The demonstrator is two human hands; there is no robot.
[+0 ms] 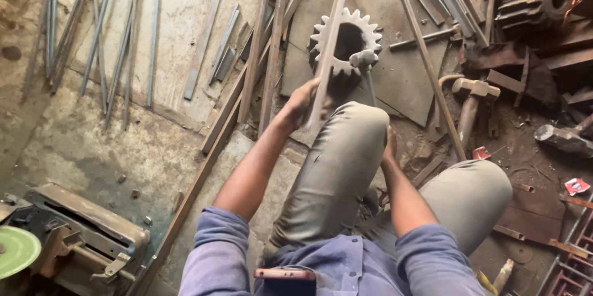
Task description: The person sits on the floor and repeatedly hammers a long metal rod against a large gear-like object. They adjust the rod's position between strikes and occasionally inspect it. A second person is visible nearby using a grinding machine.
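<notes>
I see two small red-and-white torn wrapper scraps (577, 186) (481, 153) on the floor, right of the sledgehammer (472, 95). No signs or screens.

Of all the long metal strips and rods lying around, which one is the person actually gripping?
The flat bar running across the pale gear: the left hand grips its near end. All the others lie loose on the floor.

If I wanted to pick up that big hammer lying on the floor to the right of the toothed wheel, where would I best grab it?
Grip the hammer by its wooden handle, below the head, coming from above and from the near side. The handle lies flat and points toward the person's knee, so its free end is the closest part. The heavy head sits at the far end, beside a slanting bar, which crowds that side.
</notes>
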